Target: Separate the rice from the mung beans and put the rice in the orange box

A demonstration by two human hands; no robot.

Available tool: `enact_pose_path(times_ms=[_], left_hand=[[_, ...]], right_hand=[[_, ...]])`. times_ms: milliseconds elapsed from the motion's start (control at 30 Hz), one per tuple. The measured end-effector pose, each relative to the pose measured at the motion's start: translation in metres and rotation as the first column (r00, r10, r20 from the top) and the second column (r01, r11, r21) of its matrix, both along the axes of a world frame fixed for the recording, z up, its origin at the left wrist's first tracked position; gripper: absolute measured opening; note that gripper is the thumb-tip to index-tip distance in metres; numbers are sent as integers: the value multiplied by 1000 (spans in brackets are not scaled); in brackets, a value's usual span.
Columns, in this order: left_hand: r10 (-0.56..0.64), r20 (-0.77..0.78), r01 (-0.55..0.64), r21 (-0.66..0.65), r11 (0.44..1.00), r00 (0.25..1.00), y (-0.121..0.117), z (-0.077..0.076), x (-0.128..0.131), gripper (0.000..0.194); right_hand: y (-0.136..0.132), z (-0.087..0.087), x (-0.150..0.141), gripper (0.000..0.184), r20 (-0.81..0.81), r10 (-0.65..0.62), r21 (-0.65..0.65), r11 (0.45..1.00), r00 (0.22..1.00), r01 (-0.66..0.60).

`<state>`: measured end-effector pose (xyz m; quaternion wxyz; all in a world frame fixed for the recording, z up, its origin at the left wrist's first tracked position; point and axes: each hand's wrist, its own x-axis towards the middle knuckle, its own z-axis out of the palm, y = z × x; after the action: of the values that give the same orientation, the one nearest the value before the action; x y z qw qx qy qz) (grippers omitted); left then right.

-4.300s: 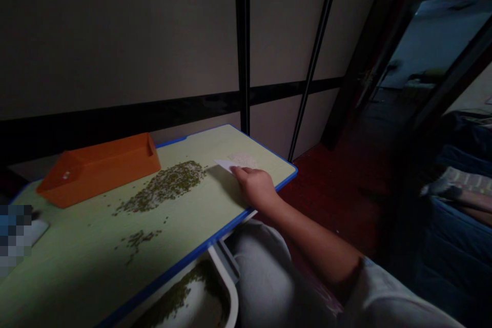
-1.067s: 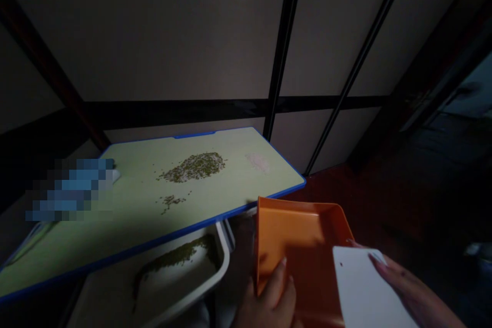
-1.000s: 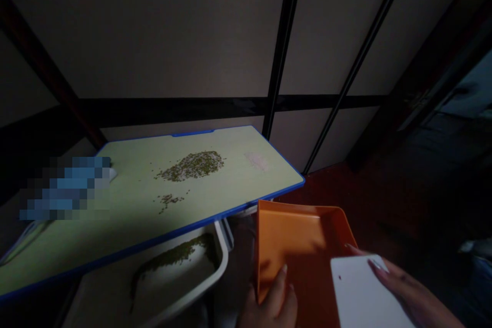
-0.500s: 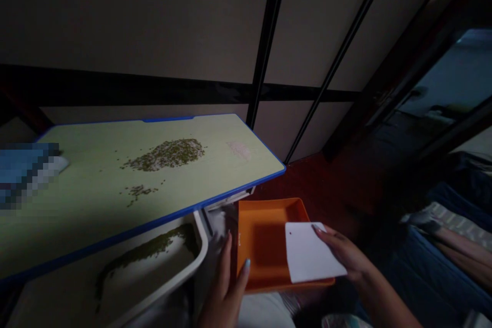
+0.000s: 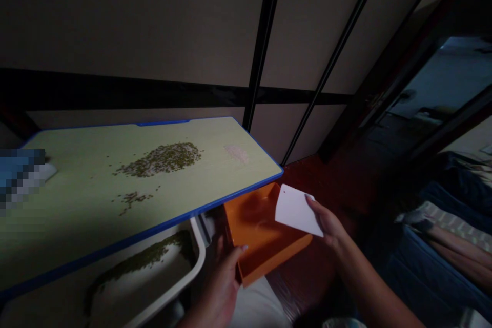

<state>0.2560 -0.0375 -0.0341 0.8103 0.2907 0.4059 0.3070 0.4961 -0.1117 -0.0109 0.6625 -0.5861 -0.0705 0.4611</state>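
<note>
An orange tray (image 5: 261, 238) is tilted under the table's right front edge, its near left corner gripped by my left hand (image 5: 226, 271). Thumb over the rim, the left hand's other fingers are partly hidden behind the tray wall. My right hand (image 5: 326, 220) pinches a flat white scraper card (image 5: 295, 209) with a small hole in one corner, above the tray's right side. Green beans mixed with pale grains (image 5: 163, 159) lie in a heap on the tabletop (image 5: 200, 184). A smaller scatter of beans (image 5: 132, 199) sits nearer me, and a patch of pale grains (image 5: 237, 153) lies to the right.
Below the table's front edge is a white bin (image 5: 199, 251) with green beans along its far side. A blurred blue object (image 5: 19, 169) rests at the table's left. Another person's legs (image 5: 453, 246) are at the right. Panelled doors (image 5: 154, 20) stand behind.
My left hand has taken hold of the orange tray. The tray has tilted and moved up and left toward the table edge. The right hand with the scraper card has risen and moved left.
</note>
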Motion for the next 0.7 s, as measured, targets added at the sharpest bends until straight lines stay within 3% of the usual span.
enact_pose_path(times_ms=[167, 300, 400, 500, 600, 700], left_hand=[[0, -65, -4, -59, 998, 998, 3, 0, -6, 85], [8, -138, -18, -72, 997, 990, 8, 3, -7, 86], [15, -149, -23, -49, 999, 989, 11, 3, -6, 87], [6, -151, -10, -24, 1000, 989, 15, -4, -4, 84], [17, -195, -6, 52, 999, 981, 22, -20, -4, 79], [47, -304, 9, 179, 984, 952, 32, -42, -10, 75]], right_hand=[[28, 25, 35, 31, 187, -194, 180, 970, 963, 161], [86, 58, 63, 35, 294, -255, 321, 934, 921, 156], [149, 76, 76, 29, 353, -206, 324, 942, 913, 88], [217, 83, 82, 24, 417, -107, 263, 965, 902, -8], [276, 80, 80, 36, 471, 33, 174, 976, 882, -129], [320, 72, 76, 37, 523, 132, 119, 967, 842, -225]])
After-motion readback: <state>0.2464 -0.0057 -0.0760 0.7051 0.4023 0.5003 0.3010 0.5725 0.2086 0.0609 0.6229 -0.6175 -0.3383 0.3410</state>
